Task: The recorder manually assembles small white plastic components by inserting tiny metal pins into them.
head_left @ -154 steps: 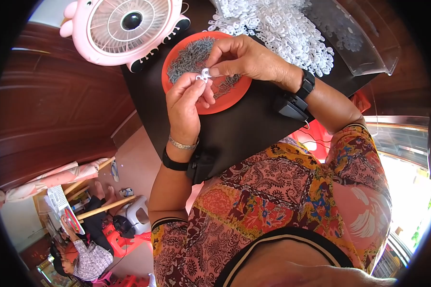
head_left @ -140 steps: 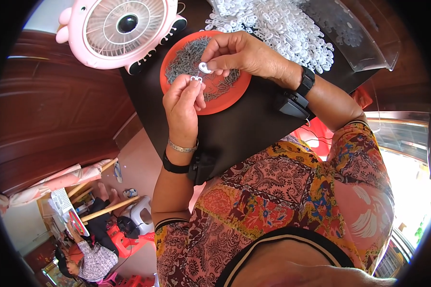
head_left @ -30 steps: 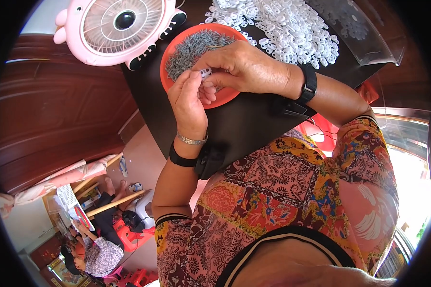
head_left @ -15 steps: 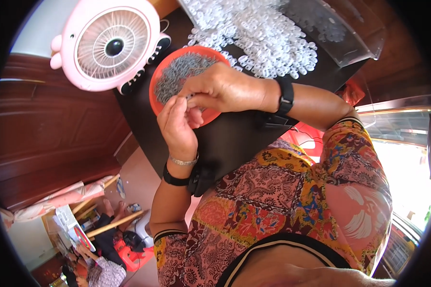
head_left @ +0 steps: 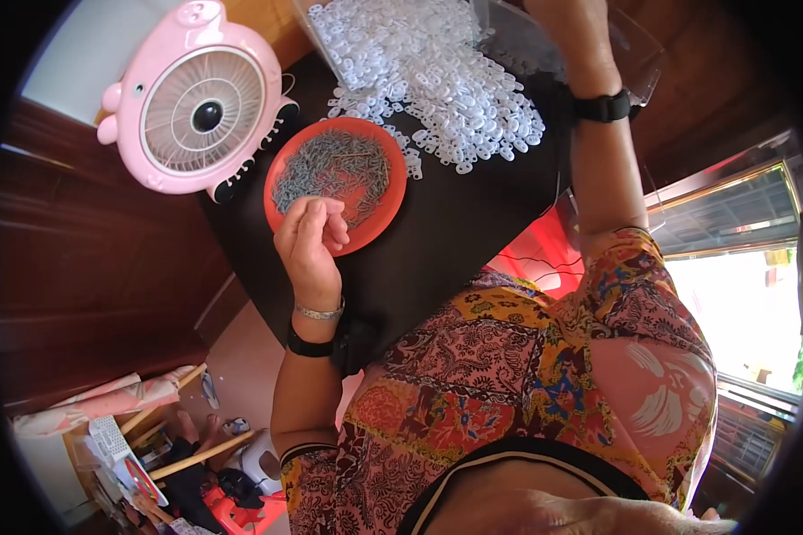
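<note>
At the near rim of a round orange-red dish my left hand is raised, its fingertips pressed together; whatever lies between them is too small to make out. Grey screws or nails are spread in the dish, thickest toward its left side. My right hand reaches to the top edge of the view, over a clear plastic bin, and its fingers are cut off there. Left of that bin lies a big heap of small white oval plastic pieces with holes, spilling onto the dark table.
A pink pig-shaped fan stands at the table's far left. Dark wooden panelling borders the left side. A red plastic stool is beyond the right table edge. Another person sits at lower left near a second red stool.
My right hand has left my left hand and swung up and right, to the clear bin. My left hand keeps its pinch near the dish. The view has shifted slightly.
</note>
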### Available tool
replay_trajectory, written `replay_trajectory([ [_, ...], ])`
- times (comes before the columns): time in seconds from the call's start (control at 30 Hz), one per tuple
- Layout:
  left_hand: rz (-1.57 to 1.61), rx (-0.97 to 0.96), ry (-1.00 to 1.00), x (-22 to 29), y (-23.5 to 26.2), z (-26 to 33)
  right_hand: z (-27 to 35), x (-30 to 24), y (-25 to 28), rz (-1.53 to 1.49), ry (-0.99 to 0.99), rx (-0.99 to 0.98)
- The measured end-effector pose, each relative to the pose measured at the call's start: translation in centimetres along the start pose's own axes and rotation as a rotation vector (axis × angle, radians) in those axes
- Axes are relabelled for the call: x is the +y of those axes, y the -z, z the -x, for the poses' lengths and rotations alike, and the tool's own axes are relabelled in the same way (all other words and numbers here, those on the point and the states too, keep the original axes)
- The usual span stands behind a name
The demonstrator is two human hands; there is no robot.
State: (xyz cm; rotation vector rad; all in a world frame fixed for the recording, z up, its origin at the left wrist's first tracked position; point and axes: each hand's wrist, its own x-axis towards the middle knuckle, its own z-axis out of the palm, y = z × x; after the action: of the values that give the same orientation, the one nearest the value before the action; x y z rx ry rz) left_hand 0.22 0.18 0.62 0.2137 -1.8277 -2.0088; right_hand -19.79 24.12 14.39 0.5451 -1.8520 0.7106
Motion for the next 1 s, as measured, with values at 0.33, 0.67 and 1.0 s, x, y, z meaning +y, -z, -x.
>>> replay_trajectory([
  [0.33,0.006,-0.007,-0.018,-0.5,0.8,-0.2,6.8,0.0,-9.3,-0.288,0.286,-0.979],
  [0.67,-0.035,-0.018,-0.003,-0.2,0.6,-0.2,11.2,-0.7,-13.2,0.119,0.454,-1.109],
  [1.0,-0.009,-0.005,0.03,-0.4,0.7,-0.2,12.4,-1.6,-12.7,0.148,0.512,-1.064],
])
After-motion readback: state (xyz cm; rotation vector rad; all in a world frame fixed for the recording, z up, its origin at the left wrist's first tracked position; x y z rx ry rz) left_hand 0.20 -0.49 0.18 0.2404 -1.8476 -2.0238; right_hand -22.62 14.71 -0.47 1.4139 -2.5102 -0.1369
